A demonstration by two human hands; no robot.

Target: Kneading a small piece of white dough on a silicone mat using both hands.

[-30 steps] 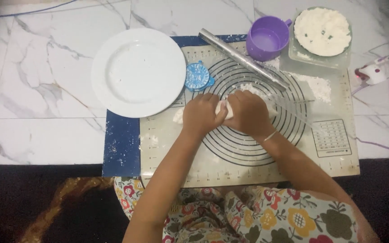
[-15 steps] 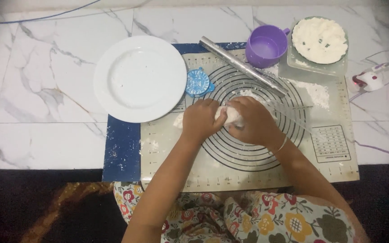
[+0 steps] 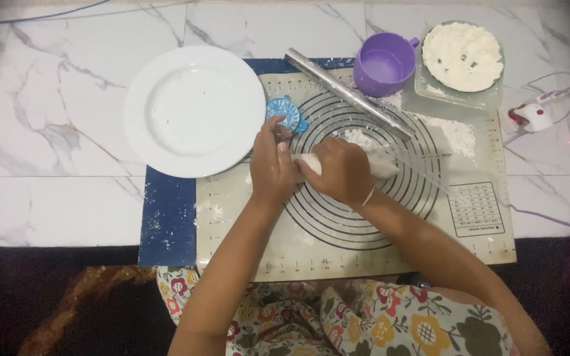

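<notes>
Gripping a white dough log [image 3: 377, 161] on the ringed baking mat [image 3: 245, 211], the right hand [image 3: 341, 170] has its fingers curled around it while the left hand [image 3: 270, 165] pinches the near end; white plate [image 3: 194, 111] just beside.

Plate [image 3: 194, 111] and blue press [image 3: 285, 113] crowd my left; rolling pin [image 3: 348, 92] blocks ahead; the near mat [image 3: 338, 260] lies open.

A small white rectangular printed chart [image 3: 475, 209] sits at the baking mat's [image 3: 245, 217] right edge.
</notes>
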